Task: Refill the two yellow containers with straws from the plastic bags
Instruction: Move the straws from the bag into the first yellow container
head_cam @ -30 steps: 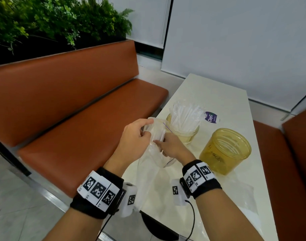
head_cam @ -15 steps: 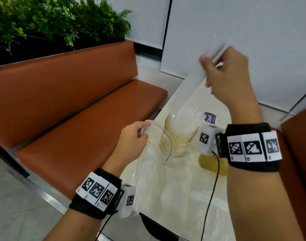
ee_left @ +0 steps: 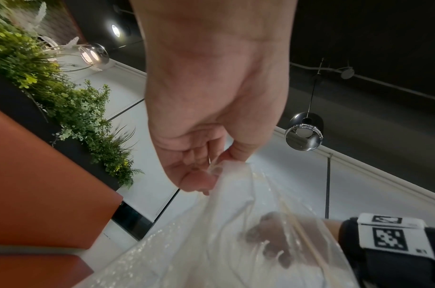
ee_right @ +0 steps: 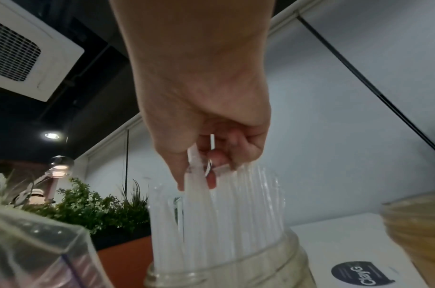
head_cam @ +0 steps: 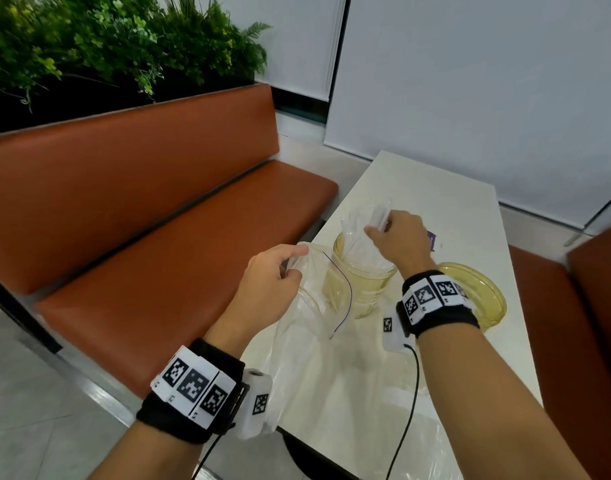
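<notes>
Two translucent yellow containers stand on the white table [head_cam: 446,206]. The left container [head_cam: 361,289] [ee_right: 226,272] holds a bunch of clear wrapped straws [head_cam: 357,244] [ee_right: 226,210]. My right hand [head_cam: 397,233] [ee_right: 201,165] is over its mouth, fingers pinching a few straws whose lower ends sit inside it. The right container [head_cam: 484,299] [ee_right: 418,224] is partly behind my right wrist. My left hand [head_cam: 276,271] [ee_left: 206,167] pinches the open mouth of a clear plastic bag [head_cam: 307,327] [ee_left: 248,243] just left of the containers. I cannot tell whether straws are left in the bag.
An orange bench [head_cam: 151,237] runs along the table's left side, with green plants [head_cam: 106,46] behind it. Another flat plastic bag [head_cam: 432,455] lies on the table's near end. A dark round sticker [ee_right: 356,274] is on the table behind the containers. Another orange seat [head_cam: 581,323] is at right.
My right hand pulled a handful of straws up out of the bag, swung them high, then brought them down into the left container. My left hand kept holding the bag's mouth.
</notes>
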A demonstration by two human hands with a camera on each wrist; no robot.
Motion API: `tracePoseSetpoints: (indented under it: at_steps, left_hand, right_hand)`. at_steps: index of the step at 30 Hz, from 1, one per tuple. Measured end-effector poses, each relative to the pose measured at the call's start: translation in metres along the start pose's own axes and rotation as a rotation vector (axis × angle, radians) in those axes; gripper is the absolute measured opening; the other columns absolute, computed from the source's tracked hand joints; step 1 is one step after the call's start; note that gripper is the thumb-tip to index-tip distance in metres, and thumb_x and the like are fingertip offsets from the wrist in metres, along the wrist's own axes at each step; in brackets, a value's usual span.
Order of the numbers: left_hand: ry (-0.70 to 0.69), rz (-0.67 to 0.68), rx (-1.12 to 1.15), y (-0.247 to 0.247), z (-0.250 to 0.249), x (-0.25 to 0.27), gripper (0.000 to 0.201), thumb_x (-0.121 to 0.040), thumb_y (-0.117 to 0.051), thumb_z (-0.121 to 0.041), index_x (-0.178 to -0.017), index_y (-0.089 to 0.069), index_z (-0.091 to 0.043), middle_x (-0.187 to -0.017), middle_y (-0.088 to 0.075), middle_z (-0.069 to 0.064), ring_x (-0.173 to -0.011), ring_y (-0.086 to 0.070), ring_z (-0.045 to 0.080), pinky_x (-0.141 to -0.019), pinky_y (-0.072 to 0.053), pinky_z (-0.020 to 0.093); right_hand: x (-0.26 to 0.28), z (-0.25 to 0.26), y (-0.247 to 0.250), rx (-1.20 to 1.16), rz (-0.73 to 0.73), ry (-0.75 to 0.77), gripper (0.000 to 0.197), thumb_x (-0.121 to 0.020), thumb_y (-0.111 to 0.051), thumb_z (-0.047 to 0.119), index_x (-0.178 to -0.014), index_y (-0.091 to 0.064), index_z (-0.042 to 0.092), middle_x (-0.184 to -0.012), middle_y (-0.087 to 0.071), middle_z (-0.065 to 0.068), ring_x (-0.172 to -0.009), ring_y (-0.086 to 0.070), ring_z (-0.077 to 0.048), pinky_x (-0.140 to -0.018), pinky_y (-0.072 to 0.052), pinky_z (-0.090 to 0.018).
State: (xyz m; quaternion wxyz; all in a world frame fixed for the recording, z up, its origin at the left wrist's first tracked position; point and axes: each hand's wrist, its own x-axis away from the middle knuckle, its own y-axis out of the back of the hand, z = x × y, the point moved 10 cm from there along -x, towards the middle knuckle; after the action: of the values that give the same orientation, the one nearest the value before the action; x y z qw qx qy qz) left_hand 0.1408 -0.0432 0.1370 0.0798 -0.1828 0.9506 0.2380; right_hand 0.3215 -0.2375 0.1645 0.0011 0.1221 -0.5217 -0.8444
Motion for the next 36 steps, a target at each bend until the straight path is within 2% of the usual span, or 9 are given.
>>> tracePoseSetpoints:
  at_steps: [6,10,14,17,19,24,27,31,36]
  left_hand:
    - [-0.014,0.011,-0.068,0.0,-0.008,-0.002,0.046,-0.091,-0.052,0.004,-0.13,-0.068,-0.014,-0.059,-0.048,-0.022,-0.043,-0.046,0.0,-0.049,-0.034,0.007]
    - [-0.022,0.026,-0.09,-0.001,-0.01,-0.002,0.046,-0.091,-0.052,0.003,-0.13,-0.068,-0.016,-0.062,-0.052,-0.023,-0.044,-0.045,0.003,-0.049,-0.033,0.006]
    - [-0.013,0.032,-0.097,-0.002,-0.01,-0.002,0.046,-0.091,-0.052,0.002,-0.13,-0.068,-0.018,-0.063,-0.054,-0.017,-0.044,-0.043,0.004,-0.048,-0.033,0.007]
    - [-0.014,0.04,-0.102,-0.002,-0.013,0.001,0.046,-0.091,-0.053,0.001,-0.13,-0.068,-0.018,-0.066,-0.06,-0.012,-0.045,-0.044,0.005,-0.048,-0.033,0.008]
    - [-0.029,0.048,-0.11,-0.003,-0.017,0.004,0.046,-0.092,-0.053,0.001,-0.131,-0.068,-0.017,-0.091,-0.073,0.004,-0.045,-0.047,0.001,-0.049,-0.033,0.008]
    - [-0.058,0.056,-0.126,-0.009,-0.023,0.007,0.045,-0.093,-0.052,0.001,-0.132,-0.066,-0.017,-0.118,-0.071,0.012,-0.052,-0.051,-0.003,-0.061,-0.035,0.011]
    - [-0.087,0.058,-0.148,-0.015,-0.025,0.008,0.047,-0.092,-0.052,0.0,-0.132,-0.066,-0.019,-0.123,-0.069,-0.002,-0.066,-0.057,-0.004,-0.077,-0.049,0.023]
    - [-0.183,0.065,-0.154,-0.021,-0.037,0.012,0.048,-0.091,-0.055,0.001,-0.132,-0.066,-0.02,-0.133,-0.065,-0.009,-0.099,-0.056,0.014,-0.081,-0.044,0.016]
    - [-0.305,0.125,-0.177,-0.025,-0.057,0.023,0.054,-0.088,-0.053,0.007,-0.132,-0.067,-0.02,-0.135,-0.065,-0.013,-0.099,-0.055,-0.006,-0.087,-0.037,0.0]
  right_hand:
    - [-0.015,-0.006,0.029,-0.06,-0.082,-0.141,0.072,-0.056,-0.095,0.044,-0.118,-0.065,0.021,-0.114,-0.069,-0.003,-0.107,-0.067,-0.027,-0.084,-0.053,-0.036]
    - [-0.022,0.022,0.045,-0.009,-0.205,0.053,0.06,-0.087,-0.066,0.057,-0.131,-0.06,0.016,-0.135,-0.055,-0.008,-0.129,-0.047,-0.029,-0.095,-0.049,-0.044]
    - [-0.019,0.042,-0.012,0.151,0.045,0.341,0.043,-0.108,-0.035,0.028,-0.136,-0.05,0.0,-0.14,-0.05,-0.019,-0.133,-0.042,-0.037,-0.11,-0.033,-0.046]
    - [-0.011,0.024,-0.051,0.401,0.217,0.389,0.04,-0.106,-0.036,0.027,-0.134,-0.052,0.005,-0.135,-0.055,-0.015,-0.129,-0.045,-0.034,-0.112,-0.031,-0.046]
    - [-0.008,0.023,-0.041,0.342,0.112,0.389,0.038,-0.101,-0.047,0.027,-0.136,-0.058,0.015,-0.144,-0.052,-0.01,-0.137,-0.039,-0.03,-0.116,-0.025,-0.047]
    - [0.035,0.055,0.032,0.054,-0.295,0.337,0.021,-0.092,-0.061,0.031,-0.1,-0.075,0.016,-0.104,-0.067,-0.006,-0.1,-0.061,-0.027,-0.08,-0.05,-0.036]
    - [0.053,0.053,-0.008,0.07,0.037,0.118,0.029,-0.087,-0.067,0.042,-0.082,-0.072,0.014,-0.081,-0.066,-0.004,-0.083,-0.068,-0.027,-0.064,-0.045,-0.026]
    - [0.09,0.03,-0.085,0.114,0.484,-0.124,0.033,-0.089,-0.064,0.044,-0.078,-0.053,0.015,-0.076,-0.071,-0.003,-0.065,-0.074,-0.018,-0.051,-0.05,-0.025]
    - [0.112,0.006,-0.116,0.117,0.597,-0.233,0.026,-0.093,-0.054,0.03,-0.087,-0.064,0.007,-0.086,-0.074,-0.005,-0.081,-0.074,-0.022,-0.077,-0.057,-0.031]
